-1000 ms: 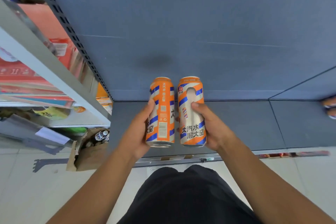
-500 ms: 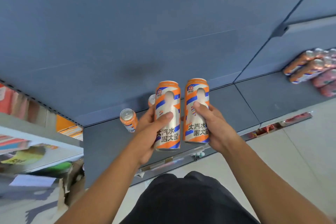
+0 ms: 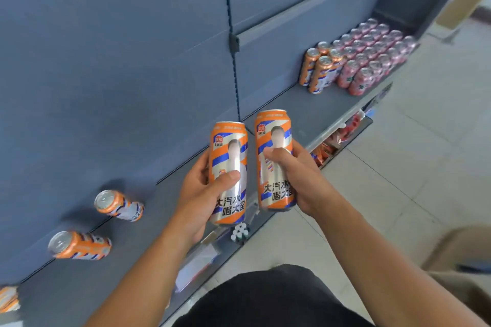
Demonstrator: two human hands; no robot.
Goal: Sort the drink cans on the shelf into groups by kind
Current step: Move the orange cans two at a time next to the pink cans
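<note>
Left hand (image 3: 198, 195) and right hand (image 3: 303, 179) each grip an upright orange can (image 3: 229, 167) (image 3: 275, 159) above the shelf (image 3: 305, 111).

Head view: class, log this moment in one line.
left hand: orange can | right hand: orange can | shelf: orange group beside pink group

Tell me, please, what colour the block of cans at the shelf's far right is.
Pink cans, seen in the head view.
</note>
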